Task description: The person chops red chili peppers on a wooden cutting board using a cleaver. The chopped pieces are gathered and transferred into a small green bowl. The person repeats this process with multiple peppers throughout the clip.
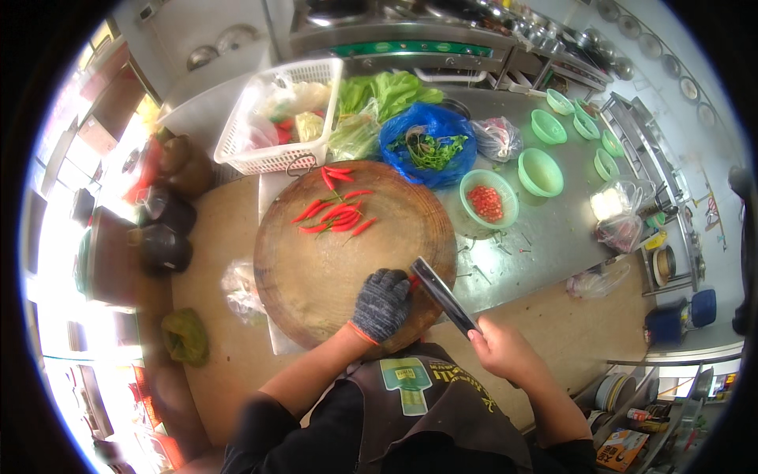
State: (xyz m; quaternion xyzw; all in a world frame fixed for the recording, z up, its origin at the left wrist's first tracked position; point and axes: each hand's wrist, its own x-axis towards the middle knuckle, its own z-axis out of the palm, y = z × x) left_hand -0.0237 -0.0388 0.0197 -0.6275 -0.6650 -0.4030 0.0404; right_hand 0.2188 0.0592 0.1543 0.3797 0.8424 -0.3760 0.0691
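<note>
On the round wooden chopping block [355, 266] lie several whole red chillies [337, 214], spread over its far half. My left hand [382, 305], in a grey knitted glove with an orange cuff, rests near the block's right front edge with its fingers curled on a red chilli [414, 281]. Beside those fingertips, a cleaver [444, 296] stands with its blade edge down, partly hidden from above. My bare right hand [497, 349] grips its handle. A green plastic bowl [510, 204] of chopped red chillies [485, 204] sits right of the block.
A white plastic basket [278, 161] with bagged vegetables, leafy greens [391, 95] and a blue bag of herbs [427, 145] lie behind the block. Several green bowls [540, 172] stand on the steel table [533, 249] at right. Cut chilli stems [481, 274] lie near the block.
</note>
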